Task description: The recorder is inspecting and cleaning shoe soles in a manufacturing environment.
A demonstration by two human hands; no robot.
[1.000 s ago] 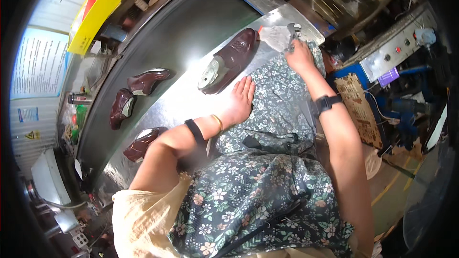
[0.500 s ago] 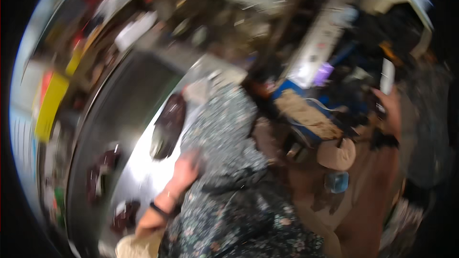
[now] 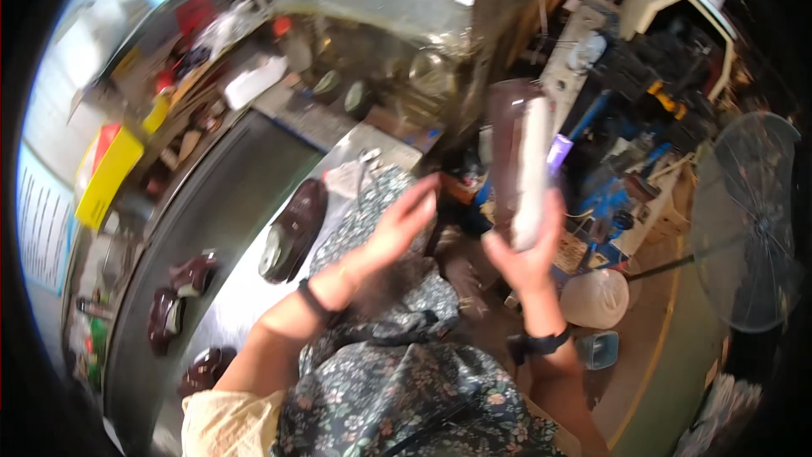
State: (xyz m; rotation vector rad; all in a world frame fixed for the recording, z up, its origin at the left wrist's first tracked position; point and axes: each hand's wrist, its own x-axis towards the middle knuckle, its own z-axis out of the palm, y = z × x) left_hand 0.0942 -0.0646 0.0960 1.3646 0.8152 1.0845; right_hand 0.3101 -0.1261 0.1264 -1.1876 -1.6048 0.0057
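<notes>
In my right hand, a glossy dark maroon shoe stands up on end, its pale sole-like side turned to the right. Motion blurs its details. My left hand is raised to the left of it, fingers stretched out, holding nothing and apart from the shoe. Another maroon shoe lies on the shiny metal bench beside my left forearm. Below my hands hangs a dark floral apron.
A dark belt runs along the left, carrying several maroon shoes. Yellow bin and cluttered shelf stand beyond. On the right are a tool-strewn bench, a round wire fan guard, a whitish container and a blue tub.
My right hand has come in from the far right and now holds the shoe up in front. My left hand has lifted off the bench area and moved right, toward it.
</notes>
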